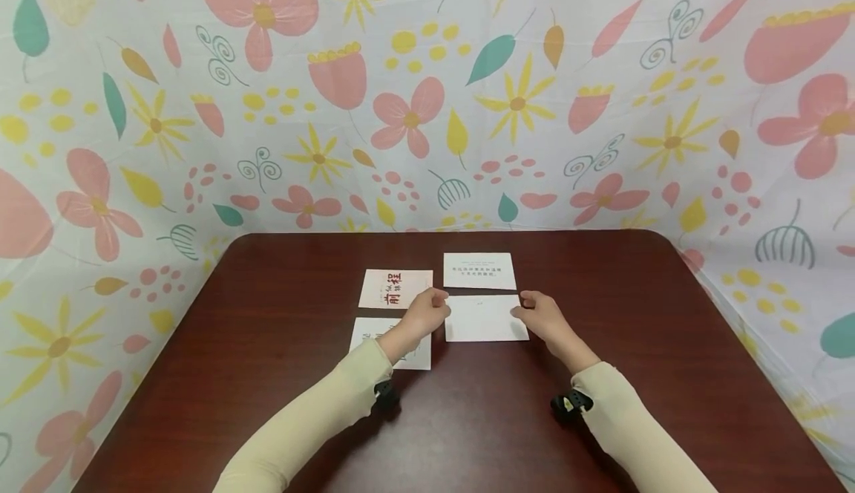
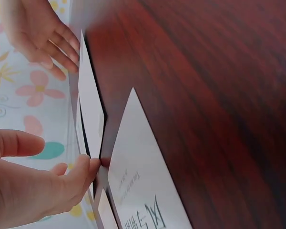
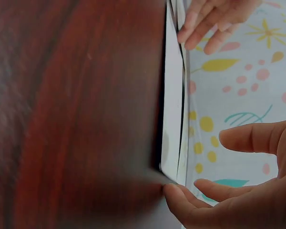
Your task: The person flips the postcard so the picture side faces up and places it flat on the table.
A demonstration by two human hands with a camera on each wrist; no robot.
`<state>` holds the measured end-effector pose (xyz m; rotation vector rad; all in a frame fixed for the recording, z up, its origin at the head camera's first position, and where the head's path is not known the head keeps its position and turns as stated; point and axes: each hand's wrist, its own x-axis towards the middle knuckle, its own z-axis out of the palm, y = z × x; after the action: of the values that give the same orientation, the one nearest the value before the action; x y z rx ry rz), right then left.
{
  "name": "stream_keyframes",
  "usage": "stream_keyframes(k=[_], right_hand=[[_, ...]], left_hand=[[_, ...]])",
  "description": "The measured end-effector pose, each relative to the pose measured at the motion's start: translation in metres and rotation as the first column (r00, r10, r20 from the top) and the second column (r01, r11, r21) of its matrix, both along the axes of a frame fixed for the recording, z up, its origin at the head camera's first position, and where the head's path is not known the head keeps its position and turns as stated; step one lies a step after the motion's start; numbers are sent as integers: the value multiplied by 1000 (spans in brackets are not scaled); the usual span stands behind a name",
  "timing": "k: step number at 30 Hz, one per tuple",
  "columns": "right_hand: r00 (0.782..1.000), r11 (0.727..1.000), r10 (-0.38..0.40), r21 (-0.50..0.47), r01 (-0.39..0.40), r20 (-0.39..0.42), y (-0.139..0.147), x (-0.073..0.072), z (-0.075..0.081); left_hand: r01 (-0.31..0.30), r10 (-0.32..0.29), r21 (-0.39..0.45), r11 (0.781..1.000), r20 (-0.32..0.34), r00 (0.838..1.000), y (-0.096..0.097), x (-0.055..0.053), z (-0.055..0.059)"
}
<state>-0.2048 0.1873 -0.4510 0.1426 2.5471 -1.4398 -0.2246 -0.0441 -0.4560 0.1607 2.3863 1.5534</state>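
A nearly blank white card (image 1: 486, 324) lies flat on the table, with one hand at each short side. My left hand (image 1: 426, 316) has its fingertips at the card's left edge; in the left wrist view the thumb stands away from the fingers. At the right edge is my right hand (image 1: 549, 322), its fingertips low by the card's corner and the thumb raised apart in the right wrist view. Neither hand grips the card. Partly under my left forearm in the head view lies a card with dark writing (image 2: 133, 157).
Behind the blank card lies a card with small printed lines (image 1: 479, 272). To the left is a card with red characters (image 1: 371, 288). All rest on a dark reddish-brown table (image 1: 481, 426). A flower-patterned cloth (image 1: 414, 47) hangs behind and along both sides.
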Motion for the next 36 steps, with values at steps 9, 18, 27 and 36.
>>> stream_keyframes(k=[9,18,27,36], right_hand=[[1000,1000,-15,-19,15,-3,-3,0,-1],[997,994,-58,-84,62,48,-2,2,-1],[997,989,-61,-130,66,46,-2,2,10],[995,984,-93,-155,89,-20,-4,3,17]], left_hand=[[-44,45,28,999,-18,999,5,2,-1],[-120,121,70,990,-19,992,7,1,-4],[-167,164,134,977,31,986,5,-1,4],[-180,187,168,969,-28,982,4,-2,16]])
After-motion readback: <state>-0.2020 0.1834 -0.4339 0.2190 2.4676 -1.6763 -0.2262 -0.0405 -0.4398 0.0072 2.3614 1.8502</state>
